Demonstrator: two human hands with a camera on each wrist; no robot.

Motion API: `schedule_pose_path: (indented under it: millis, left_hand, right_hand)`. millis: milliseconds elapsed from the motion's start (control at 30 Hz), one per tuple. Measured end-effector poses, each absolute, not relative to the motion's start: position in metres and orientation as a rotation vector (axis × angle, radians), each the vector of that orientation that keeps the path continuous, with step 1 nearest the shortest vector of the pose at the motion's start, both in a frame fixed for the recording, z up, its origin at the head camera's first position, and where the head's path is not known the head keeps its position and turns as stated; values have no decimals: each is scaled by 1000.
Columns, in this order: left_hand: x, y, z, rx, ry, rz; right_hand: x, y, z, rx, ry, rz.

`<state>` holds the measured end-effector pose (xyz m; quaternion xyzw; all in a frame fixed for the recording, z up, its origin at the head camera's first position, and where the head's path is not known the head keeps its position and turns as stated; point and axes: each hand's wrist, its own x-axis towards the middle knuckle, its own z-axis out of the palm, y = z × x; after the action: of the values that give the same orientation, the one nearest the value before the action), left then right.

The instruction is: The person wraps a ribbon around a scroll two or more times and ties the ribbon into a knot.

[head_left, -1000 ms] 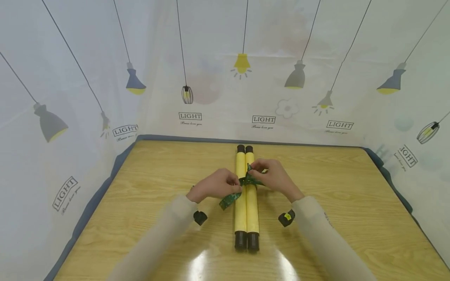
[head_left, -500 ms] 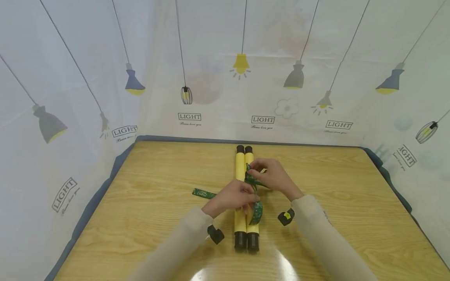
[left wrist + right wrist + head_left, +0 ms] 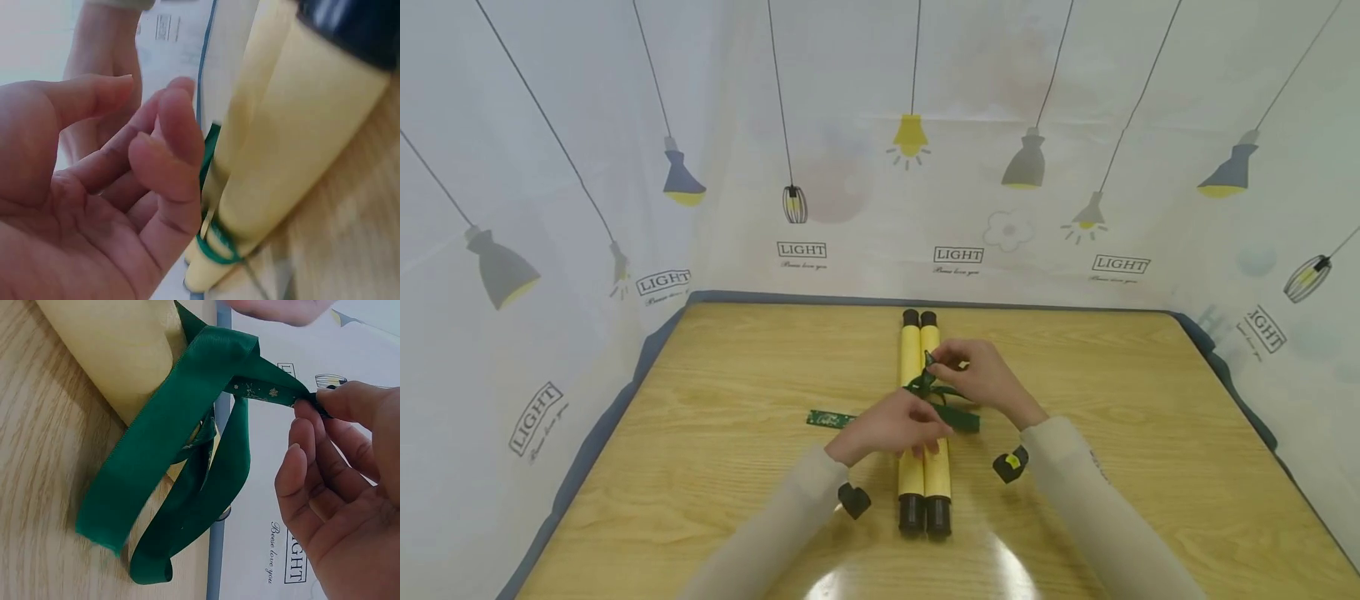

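Note:
Two yellow tubes with dark end caps, the left tube (image 3: 912, 477) and the right tube (image 3: 937, 477), lie side by side on the table. Green printed ribbon (image 3: 156, 431) goes around them near the middle. My right hand (image 3: 983, 377) pinches a folded part of the ribbon between thumb and fingertips, raised just above the tubes. Over the tubes, nearer me, is my left hand (image 3: 891, 427); in the left wrist view its fingers are loosely bent, thumb apart, holding nothing. One ribbon tail (image 3: 829, 418) lies to the left, another strip (image 3: 962, 418) to the right.
The wooden table (image 3: 737, 358) has a blue-grey edge and stands against a white curtain (image 3: 880, 200) printed with lamps. A small black device (image 3: 853, 500) hangs at the left wrist, and a similar device (image 3: 1011, 464) at the right.
My left hand has moved right, across the tubes, carrying a ribbon end, and has let it go. That strip now extends to the right. My right hand keeps its pinch almost in place.

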<state>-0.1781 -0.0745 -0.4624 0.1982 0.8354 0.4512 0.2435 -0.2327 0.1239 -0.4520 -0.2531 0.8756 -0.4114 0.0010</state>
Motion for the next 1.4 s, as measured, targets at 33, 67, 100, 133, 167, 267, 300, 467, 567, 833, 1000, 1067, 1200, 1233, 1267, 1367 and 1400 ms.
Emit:
schedule_pose_path:
  millis: [33, 67, 100, 133, 167, 267, 300, 467, 567, 833, 1000, 1067, 1200, 1233, 1267, 1367, 1400]
  left_hand:
    - [-180, -77, -461, 519, 2308, 1233]
    - [-182, -79, -460, 508, 2336, 1243]
    - [-185, -82, -459, 496, 2359, 1261]
    - [-187, -84, -458, 481, 2381, 1283]
    - [-189, -87, -457, 472, 2400, 1311]
    - [-194, -92, -453, 468, 2469, 1380]
    - [-195, -93, -452, 456, 2487, 1402]
    - [-203, -94, -452, 430, 2583, 1418]
    - [-208, -92, -457, 465, 2619, 1413]
    - [-208, -87, -463, 494, 2640, 1490]
    - [-208, -87, -461, 488, 2632, 1506]
    - [-210, -89, -461, 494, 2627, 1511]
    - [-213, -93, -461, 482, 2621, 1517]
    - [-214, -94, -462, 479, 2624, 1516]
    - [-214, -95, -461, 474, 2626, 1513]
    - [-215, -98, -462, 447, 2635, 1504]
    - [-215, -99, -462, 436, 2630, 1506]
  right_hand:
    - [-232, 124, -452, -791, 2750, -1289]
    - [-232, 124, -452, -789, 2747, -1291]
    - [-232, 123, -452, -787, 2748, -1288]
    - [-232, 123, -452, -781, 2746, -1289]
    - [-231, 123, -451, -779, 2745, -1288]
    - [-230, 122, -451, -783, 2746, -1272]
    - [-229, 122, -451, -784, 2747, -1267]
    - [-227, 119, -450, -761, 2726, -1295]
    - [-224, 116, -449, -745, 2694, -1333]
    - [-219, 109, -447, -562, 2598, -1451]
    - [-219, 110, -450, -489, 2499, -1524]
    - [-220, 113, -451, -463, 2475, -1547]
    - [-222, 120, -456, -482, 2534, -1494]
    - [-222, 122, -458, -506, 2558, -1449]
    - [-222, 124, -459, -539, 2587, -1389]
    - [-219, 129, -467, -643, 2660, -1183]
    - [-218, 131, -469, -669, 2671, -1120]
